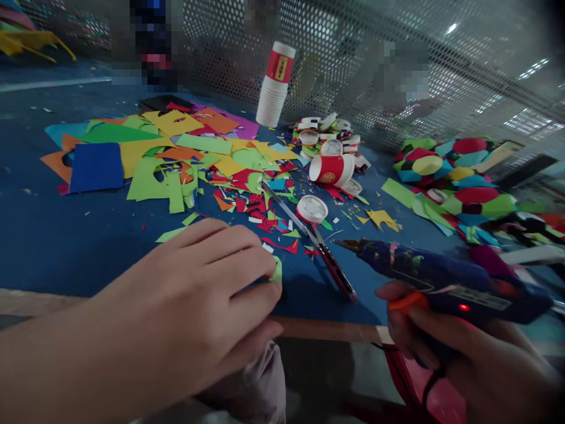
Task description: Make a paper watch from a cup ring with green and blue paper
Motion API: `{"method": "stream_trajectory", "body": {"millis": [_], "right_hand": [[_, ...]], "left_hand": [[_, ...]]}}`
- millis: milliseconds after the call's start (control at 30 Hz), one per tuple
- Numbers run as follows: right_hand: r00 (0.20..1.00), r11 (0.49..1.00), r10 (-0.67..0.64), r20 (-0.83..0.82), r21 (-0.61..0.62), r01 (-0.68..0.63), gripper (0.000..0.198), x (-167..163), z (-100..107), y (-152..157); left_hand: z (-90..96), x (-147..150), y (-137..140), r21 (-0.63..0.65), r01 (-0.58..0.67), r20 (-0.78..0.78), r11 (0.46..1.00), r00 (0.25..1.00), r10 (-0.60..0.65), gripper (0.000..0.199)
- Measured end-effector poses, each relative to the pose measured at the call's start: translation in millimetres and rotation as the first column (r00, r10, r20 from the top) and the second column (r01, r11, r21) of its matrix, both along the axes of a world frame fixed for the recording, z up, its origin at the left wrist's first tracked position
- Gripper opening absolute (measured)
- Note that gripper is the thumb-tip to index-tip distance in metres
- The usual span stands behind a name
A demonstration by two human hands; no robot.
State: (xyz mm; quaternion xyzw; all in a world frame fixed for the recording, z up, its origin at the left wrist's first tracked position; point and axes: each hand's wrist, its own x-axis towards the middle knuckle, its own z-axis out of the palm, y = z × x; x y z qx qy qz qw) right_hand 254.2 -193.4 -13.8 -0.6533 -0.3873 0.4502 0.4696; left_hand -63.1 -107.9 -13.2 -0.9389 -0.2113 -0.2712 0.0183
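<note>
My right hand [435, 330] is wrapped around a dark blue hot glue gun [424, 271], with a finger at its orange trigger. The gun's nozzle points left, over the table, and a red light glows on its side. Near the front edge my left hand [207, 294] is closed, its fingertips pinching a small light green piece of paper [277, 270]; most of that piece is hidden by the fingers. Between the hands lies a slim tool [329, 256] with a long metal blade and a dark handle. Beyond it sits a cut-off paper cup bottom [312, 209].
Coloured paper sheets and scraps [176, 153] cover the table's middle and left. A tall stack of paper cups [276, 85] stands at the back, near cut cup pieces and a tipped red-and-white cup [331, 169]. Colourful paper assemblies [468, 171] lie at right, before a perforated metal screen [353, 35].
</note>
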Motion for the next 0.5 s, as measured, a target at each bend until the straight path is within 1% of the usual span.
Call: {"method": "stream_trajectory", "body": {"millis": [67, 133, 267, 333, 500], "right_hand": [[0.998, 0.998, -0.057, -0.041, -0.014, 0.056, 0.025, -4, 0, 2], [0.993, 0.996, -0.08, -0.082, -0.041, 0.076, 0.025, -7, 1, 4], [0.99, 0.994, -0.096, -0.104, -0.056, 0.09, 0.024, -8, 1, 5], [0.991, 0.995, -0.088, -0.096, -0.06, 0.082, 0.024, -5, 0, 6], [0.993, 0.997, 0.002, -0.115, -0.077, -0.011, 0.023, 4, -4, 7]], "left_hand": [[-12.7, 1, -4, -0.004, -0.019, 0.008, 1.0, 1.0, 0.019, 0.035], [-21.2, 4, -2, -0.01, -0.021, 0.032, 1.0, 0.999, 0.021, 0.036], [-28.4, 9, 4, -0.014, 0.025, 0.06, 1.0, 0.998, -0.024, 0.036], [-29.5, 11, 4, -0.023, 0.034, 0.069, 0.999, 0.997, -0.032, 0.034], [-31.6, 14, 4, -0.025, 0.031, 0.056, 0.999, 0.998, -0.03, 0.034]]}}
